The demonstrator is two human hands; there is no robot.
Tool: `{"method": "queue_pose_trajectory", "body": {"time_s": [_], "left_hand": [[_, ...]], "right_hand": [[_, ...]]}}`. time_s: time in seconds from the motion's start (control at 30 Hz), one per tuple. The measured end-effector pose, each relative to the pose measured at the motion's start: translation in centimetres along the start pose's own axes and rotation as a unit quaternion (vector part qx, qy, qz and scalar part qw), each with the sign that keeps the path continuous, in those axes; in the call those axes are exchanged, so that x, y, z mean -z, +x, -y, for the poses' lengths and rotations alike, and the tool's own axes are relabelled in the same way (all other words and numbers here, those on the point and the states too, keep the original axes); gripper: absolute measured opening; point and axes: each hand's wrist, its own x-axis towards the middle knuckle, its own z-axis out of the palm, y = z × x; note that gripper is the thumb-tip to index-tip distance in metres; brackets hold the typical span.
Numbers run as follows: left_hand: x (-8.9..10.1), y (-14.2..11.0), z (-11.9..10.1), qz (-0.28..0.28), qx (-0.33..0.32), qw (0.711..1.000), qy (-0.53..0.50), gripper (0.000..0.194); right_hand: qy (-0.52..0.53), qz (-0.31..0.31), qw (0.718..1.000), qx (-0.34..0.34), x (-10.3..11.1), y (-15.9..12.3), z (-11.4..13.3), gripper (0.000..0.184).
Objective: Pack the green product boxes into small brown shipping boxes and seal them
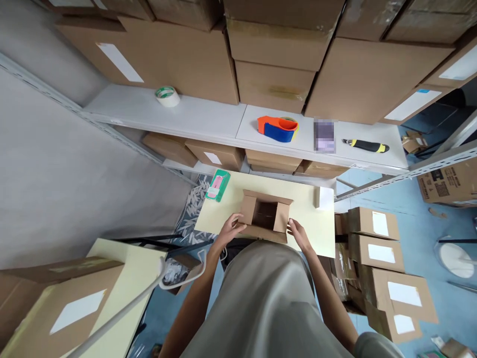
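A small brown cardboard box (263, 232) stands on the pale yellow table with its top flaps folded outward, and its inside looks dark. My left hand (231, 230) pinches the left flap of the box near its front corner, thumb and fingers on either side. On the opposite side, my right hand (298, 234) grips the edge of the right flap with bent fingers. To the far left of the box lies a green and pink packet (218, 185). Near the right back corner sits a small white box (325, 197).
Behind the table (313, 233), a grey shelf (208, 117) carries a tape roll (167, 96), an orange and blue tape dispenser (278, 129), a utility knife (366, 145) and large cartons (175, 59). Labelled boxes (376, 251) are stacked at right; another carton (74, 308) stands at left.
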Motion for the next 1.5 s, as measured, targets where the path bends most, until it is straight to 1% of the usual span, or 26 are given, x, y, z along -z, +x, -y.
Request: {"method": "queue_pose_trajectory", "body": {"time_s": [0.1, 0.2, 0.27, 0.3, 0.37, 0.4, 0.43, 0.47, 0.5, 0.57, 0.63, 0.7, 0.73, 0.8, 0.9, 1.0, 1.07, 1.13, 1.23, 1.3, 1.37, 1.43, 1.5], "left_hand": [[0.1, 0.0, 0.0, 0.023, -0.083, 0.995, 0.054, 0.091], [-1.4, 0.4, -0.2, 0.011, -0.131, 0.977, 0.167, 0.110], [-2.9, 0.5, -0.3, -0.017, -0.128, 0.965, 0.227, 0.117], [-3.6, 0.5, -0.3, -0.031, -0.120, 0.961, 0.246, 0.117], [-4.5, 0.2, -0.4, -0.054, -0.104, 0.957, 0.267, 0.117], [-4.5, -0.1, -0.4, -0.061, -0.099, 0.956, 0.269, 0.117], [-4.3, -0.5, -0.3, -0.066, -0.098, 0.956, 0.267, 0.118], [-3.9, -1.0, -0.2, -0.072, -0.100, 0.957, 0.262, 0.118], [-3.3, -1.6, 0.0, -0.079, -0.102, 0.958, 0.254, 0.119], [-1.6, -3.0, 0.7, -0.104, -0.101, 0.962, 0.232, 0.119], [0.2, -4.4, 1.6, -0.138, -0.080, 0.967, 0.198, 0.114], [1.8, -5.9, 2.7, -0.175, -0.051, 0.971, 0.155, 0.105], [2.7, -6.7, 3.3, -0.193, -0.039, 0.971, 0.132, 0.099], [4.4, -8.4, 4.4, -0.238, -0.018, 0.967, 0.090, 0.089], [7.9, -11.8, 6.0, -0.331, 0.013, 0.943, 0.040, 0.079], [12.4, -16.8, 8.2, -0.414, 0.029, 0.910, 0.011, 0.075], [15.7, -20.9, 10.1, -0.465, 0.030, 0.885, -0.006, 0.074], [18.9, -25.4, 12.2, -0.522, 0.036, 0.852, -0.025, 0.073], [23.0, -32.0, 15.4, -0.597, 0.063, 0.798, -0.053, 0.068], [25.1, -35.8, 17.1, -0.633, 0.091, 0.766, -0.069, 0.066], [26.9, -38.8, 18.6, -0.659, 0.123, 0.737, -0.082, 0.064], [28.3, -40.9, 19.7, -0.669, 0.158, 0.720, -0.095, 0.065], [29.5, -42.3, 20.7, -0.660, 0.193, 0.718, -0.105, 0.067]], "right_hand": [[-0.128, -0.021, 0.991, -0.010, -1.1, 0.1, 1.8, 0.114], [-0.271, -0.042, 0.961, -0.021, -3.1, -0.1, 4.2, 0.127], [-0.356, -0.047, 0.933, -0.026, -4.6, -0.4, 5.7, 0.136], [-0.390, -0.047, 0.919, -0.027, -5.4, -0.6, 6.3, 0.136], [-0.433, -0.041, 0.900, -0.026, -6.4, -0.8, 7.0, 0.130], [-0.442, -0.035, 0.896, -0.027, -6.6, -0.8, 7.1, 0.126], [-0.442, -0.025, 0.896, -0.028, -6.7, -0.8, 7.1, 0.122], [-0.430, -0.008, 0.902, -0.030, -6.5, -0.8, 6.9, 0.116], [-0.404, 0.015, 0.914, -0.029, -6.3, -0.7, 6.5, 0.109], [-0.320, 0.066, 0.945, -0.010, -5.8, -0.4, 5.6, 0.086], [-0.242, 0.098, 0.965, 0.031, -5.7, -0.1, 4.7, 0.065], [-0.219, 0.105, 0.967, 0.074, -6.6, 0.1, 4.2, 0.054], [-0.227, 0.104, 0.964, 0.090, -7.5, 0.2, 4.1, 0.052], [-0.256, 0.108, 0.954, 0.113, -9.9, 0.1, 4.4, 0.049], [-0.302, 0.157, 0.929, 0.147, -15.0, -0.4, 5.3, 0.049], [-0.331, 0.238, 0.893, 0.191, -21.8, -1.9, 6.1, 0.048], [-0.339, 0.290, 0.865, 0.232, -27.2, -3.4, 6.1, 0.048], [-0.350, 0.334, 0.836, 0.258, -33.2, -5.3, 5.9, 0.048], [-0.367, 0.392, 0.804, 0.255, -42.5, -8.8, 4.9, 0.046], [-0.365, 0.427, 0.785, 0.261, -48.1, -11.2, 4.1, 0.043], [-0.365, 0.450, 0.767, 0.276, -53.0, -13.3, 3.4, 0.038], [-0.378, 0.461, 0.751, 0.283, -56.8, -15.2, 2.8, 0.034], [-0.392, 0.465, 0.738, 0.291, -59.5, -16.7, 2.5, 0.032]]}}
